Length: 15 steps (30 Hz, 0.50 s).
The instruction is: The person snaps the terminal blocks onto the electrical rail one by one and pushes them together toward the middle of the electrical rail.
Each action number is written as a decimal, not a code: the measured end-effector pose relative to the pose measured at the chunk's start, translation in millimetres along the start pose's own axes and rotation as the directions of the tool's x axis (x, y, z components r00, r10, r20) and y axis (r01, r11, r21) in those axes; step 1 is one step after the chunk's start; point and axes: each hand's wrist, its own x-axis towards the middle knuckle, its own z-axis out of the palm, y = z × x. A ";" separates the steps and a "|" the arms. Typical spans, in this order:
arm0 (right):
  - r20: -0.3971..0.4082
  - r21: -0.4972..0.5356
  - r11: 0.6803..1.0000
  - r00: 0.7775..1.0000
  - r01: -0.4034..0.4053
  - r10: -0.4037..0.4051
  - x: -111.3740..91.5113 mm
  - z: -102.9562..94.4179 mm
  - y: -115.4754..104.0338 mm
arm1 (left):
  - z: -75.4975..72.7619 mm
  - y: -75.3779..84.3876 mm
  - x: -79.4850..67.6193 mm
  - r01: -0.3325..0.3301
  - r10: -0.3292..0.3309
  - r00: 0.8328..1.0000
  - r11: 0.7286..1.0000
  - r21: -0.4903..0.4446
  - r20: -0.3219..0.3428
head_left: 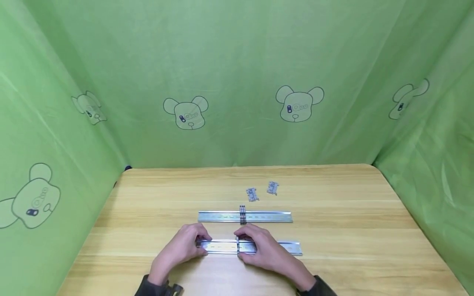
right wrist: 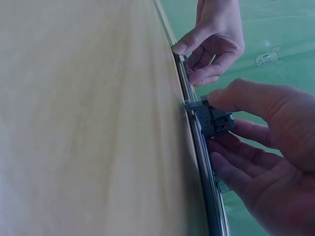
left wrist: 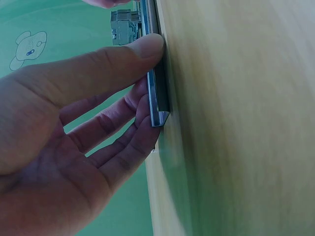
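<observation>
A slotted metal DIN rail (head_left: 220,246) lies near the front of the table. Its left end is between the thumb and fingers of my left hand (head_left: 183,244), which grip both long edges. My right hand (head_left: 264,250) pinches a thin grey terminal block (head_left: 238,246) standing across this rail near its middle. In the right wrist view, the thumb is at the near top corner of that block (right wrist: 215,119), with fingers on its far side. The left wrist view shows my left thumb pressed on the near edge of the rail (left wrist: 153,91).
Behind lies a second DIN rail (head_left: 272,217) with several terminal blocks (head_left: 242,215) clustered at its middle. Two loose grey terminal blocks, one to the left (head_left: 252,194) and one to the right (head_left: 273,188), lie flat farther back. Green cloth walls (head_left: 237,135) enclose the wooden table (head_left: 344,213).
</observation>
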 end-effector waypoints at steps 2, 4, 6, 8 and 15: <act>0.003 -0.007 1.000 1.000 -0.005 0.005 -0.2 -1.6 -0.9 | -0.6 0.4 -0.5 0.002 -0.002 1.000 1.000 -0.002 0.000; 0.006 -0.017 1.000 1.000 -0.007 0.007 -0.7 -4.3 -1.6 | -1.2 1.0 -1.1 0.001 -0.001 1.000 1.000 -0.003 0.002; 0.010 -0.021 1.000 1.000 -0.020 0.020 -0.9 -8.7 -2.4 | -2.0 1.5 -1.9 0.002 -0.002 1.000 1.000 -0.004 0.004; 0.012 -0.005 0.999 0.999 -0.039 0.039 -0.2 -15.4 -2.3 | -2.6 1.7 -2.3 0.006 -0.006 1.000 1.000 -0.005 0.006; -0.099 0.034 0.988 0.983 -0.149 0.152 18.4 -59.0 16.4 | -3.7 1.6 -2.4 0.009 -0.009 1.000 1.000 -0.013 0.001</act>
